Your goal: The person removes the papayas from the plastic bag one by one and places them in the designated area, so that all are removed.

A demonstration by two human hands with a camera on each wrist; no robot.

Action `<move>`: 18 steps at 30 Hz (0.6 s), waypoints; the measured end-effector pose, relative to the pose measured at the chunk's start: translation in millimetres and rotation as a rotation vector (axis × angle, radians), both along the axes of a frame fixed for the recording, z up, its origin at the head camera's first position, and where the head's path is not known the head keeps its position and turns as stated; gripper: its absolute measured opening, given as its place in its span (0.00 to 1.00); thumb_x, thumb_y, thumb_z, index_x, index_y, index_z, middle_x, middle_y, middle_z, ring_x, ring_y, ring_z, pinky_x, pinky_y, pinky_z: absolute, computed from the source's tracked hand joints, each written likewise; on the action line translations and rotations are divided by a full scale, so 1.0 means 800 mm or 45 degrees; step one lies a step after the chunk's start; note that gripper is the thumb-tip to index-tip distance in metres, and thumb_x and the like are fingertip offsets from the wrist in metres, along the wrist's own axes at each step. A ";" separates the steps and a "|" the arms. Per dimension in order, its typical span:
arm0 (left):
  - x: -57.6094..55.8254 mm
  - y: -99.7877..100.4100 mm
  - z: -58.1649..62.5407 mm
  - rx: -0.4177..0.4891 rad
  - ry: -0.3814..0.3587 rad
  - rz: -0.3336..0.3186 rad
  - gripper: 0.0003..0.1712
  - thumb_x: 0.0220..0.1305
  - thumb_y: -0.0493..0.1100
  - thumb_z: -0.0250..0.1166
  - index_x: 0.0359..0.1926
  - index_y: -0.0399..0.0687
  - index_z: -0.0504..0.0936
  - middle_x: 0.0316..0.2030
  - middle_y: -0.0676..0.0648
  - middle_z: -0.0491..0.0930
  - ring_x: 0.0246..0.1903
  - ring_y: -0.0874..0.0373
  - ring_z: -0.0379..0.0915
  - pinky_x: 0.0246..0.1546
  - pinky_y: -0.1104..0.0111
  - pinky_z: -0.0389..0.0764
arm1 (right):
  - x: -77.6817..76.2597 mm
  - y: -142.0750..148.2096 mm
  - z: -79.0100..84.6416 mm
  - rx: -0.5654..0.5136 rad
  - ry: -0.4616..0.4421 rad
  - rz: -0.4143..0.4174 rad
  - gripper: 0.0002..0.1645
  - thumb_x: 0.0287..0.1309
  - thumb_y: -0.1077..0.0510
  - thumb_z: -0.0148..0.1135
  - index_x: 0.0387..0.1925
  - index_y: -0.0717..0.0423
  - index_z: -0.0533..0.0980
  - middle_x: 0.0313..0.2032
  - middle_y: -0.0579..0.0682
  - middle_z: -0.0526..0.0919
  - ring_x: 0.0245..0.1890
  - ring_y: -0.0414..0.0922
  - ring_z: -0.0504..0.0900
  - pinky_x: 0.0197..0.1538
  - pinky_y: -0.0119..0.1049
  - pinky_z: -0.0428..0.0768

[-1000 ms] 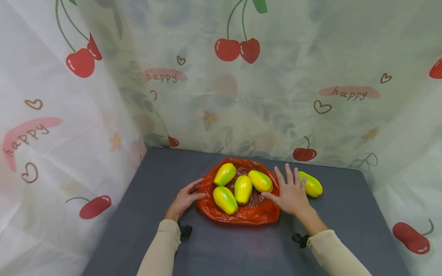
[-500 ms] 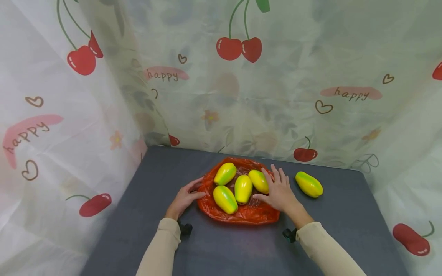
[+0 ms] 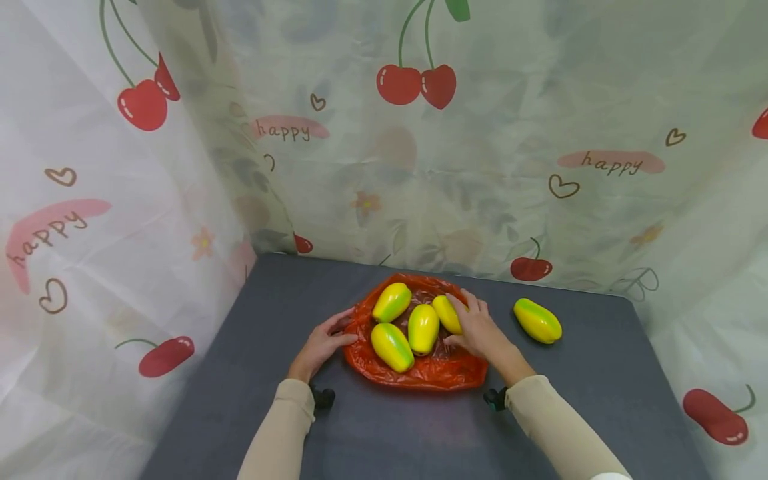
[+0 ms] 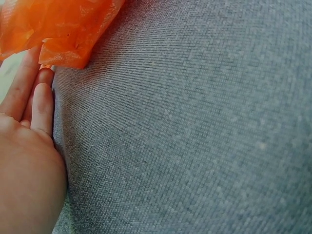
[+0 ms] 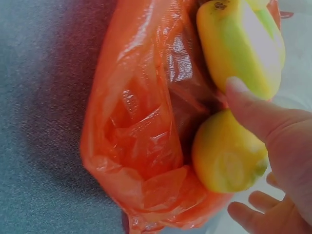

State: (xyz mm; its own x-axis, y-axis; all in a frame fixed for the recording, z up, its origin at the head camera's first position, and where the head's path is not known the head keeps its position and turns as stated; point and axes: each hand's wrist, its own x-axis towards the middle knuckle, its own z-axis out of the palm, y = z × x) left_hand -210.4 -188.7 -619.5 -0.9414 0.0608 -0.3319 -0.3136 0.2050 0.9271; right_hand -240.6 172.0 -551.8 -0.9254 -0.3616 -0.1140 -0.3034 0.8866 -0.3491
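An orange-red plastic bag [image 3: 414, 382] lies spread out on the table, holding several glossy yellow-green papayas. My left hand [image 3: 321, 343] is at its left edge; in the left wrist view the fingers [image 4: 43, 105] lie straight, their tips partly behind the plastic. My right hand [image 3: 485, 333] reaches over the bag's right side, around the rightmost papaya [image 3: 447, 315] there, partly hiding it. In the right wrist view the thumb [image 5: 246, 105] is extended over the fruit, and the other fingers are bent beside the lower papaya [image 5: 229, 156]; I cannot tell whether they touch it.
One more papaya [image 3: 537, 321] lies outside the bag, to the right on the dark grey table [image 3: 408, 440]. Pale curtains [image 3: 360, 167] printed with cherries stand behind the table and at both sides.
My right hand has moved left, from beside the loose papaya to the rightmost papaya in the bag, and its fingers have drawn in. The left hand stays at the bag's edge.
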 end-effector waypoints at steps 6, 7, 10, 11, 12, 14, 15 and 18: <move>0.001 0.000 0.000 -0.009 -0.001 0.005 0.39 0.58 0.55 0.76 0.70 0.76 0.72 0.66 0.51 0.77 0.66 0.50 0.72 0.73 0.48 0.70 | -0.001 -0.003 0.002 -0.024 -0.009 0.018 0.53 0.57 0.51 0.75 0.78 0.53 0.57 0.75 0.67 0.55 0.70 0.69 0.59 0.67 0.66 0.73; 0.001 0.000 0.000 -0.012 0.000 0.006 0.39 0.58 0.55 0.76 0.70 0.76 0.72 0.66 0.51 0.77 0.66 0.50 0.72 0.73 0.48 0.70 | -0.002 -0.003 0.001 -0.027 -0.016 0.014 0.53 0.58 0.52 0.75 0.78 0.52 0.57 0.75 0.67 0.55 0.70 0.68 0.59 0.67 0.66 0.73; 0.002 0.000 -0.001 -0.012 -0.002 0.008 0.39 0.58 0.55 0.76 0.69 0.76 0.72 0.66 0.51 0.77 0.66 0.50 0.72 0.73 0.48 0.70 | -0.004 -0.003 -0.001 -0.023 -0.024 0.007 0.51 0.59 0.55 0.74 0.78 0.52 0.58 0.75 0.65 0.55 0.70 0.67 0.60 0.66 0.65 0.74; 0.002 0.000 -0.001 -0.011 -0.005 0.009 0.39 0.58 0.55 0.76 0.69 0.76 0.72 0.66 0.51 0.77 0.66 0.50 0.71 0.73 0.48 0.69 | -0.004 -0.003 -0.001 -0.022 -0.026 0.005 0.50 0.59 0.56 0.74 0.78 0.51 0.59 0.75 0.65 0.55 0.69 0.67 0.60 0.66 0.64 0.75; 0.001 0.000 -0.001 -0.009 -0.006 0.010 0.39 0.58 0.54 0.76 0.69 0.77 0.72 0.66 0.52 0.77 0.66 0.50 0.71 0.73 0.48 0.69 | -0.005 -0.003 -0.002 -0.023 -0.027 0.004 0.49 0.59 0.57 0.73 0.77 0.52 0.59 0.75 0.65 0.55 0.69 0.67 0.60 0.65 0.64 0.75; 0.002 0.001 -0.001 -0.007 -0.008 0.010 0.38 0.58 0.54 0.76 0.69 0.77 0.73 0.66 0.51 0.77 0.66 0.50 0.71 0.73 0.48 0.69 | -0.005 -0.002 -0.002 -0.021 -0.015 0.011 0.47 0.60 0.59 0.72 0.77 0.53 0.60 0.74 0.66 0.56 0.69 0.68 0.61 0.64 0.64 0.76; 0.002 0.001 -0.001 -0.008 -0.008 0.010 0.38 0.58 0.54 0.76 0.69 0.76 0.73 0.66 0.51 0.77 0.66 0.50 0.71 0.73 0.48 0.69 | -0.005 -0.002 -0.002 -0.023 -0.008 0.013 0.47 0.60 0.60 0.72 0.77 0.53 0.60 0.74 0.66 0.56 0.69 0.68 0.62 0.64 0.63 0.76; 0.002 0.002 0.000 -0.010 -0.006 0.012 0.38 0.59 0.53 0.76 0.69 0.76 0.73 0.65 0.51 0.77 0.66 0.50 0.71 0.73 0.48 0.69 | -0.005 -0.001 -0.004 -0.024 0.015 0.022 0.45 0.61 0.61 0.71 0.76 0.55 0.61 0.72 0.67 0.59 0.68 0.68 0.63 0.64 0.64 0.76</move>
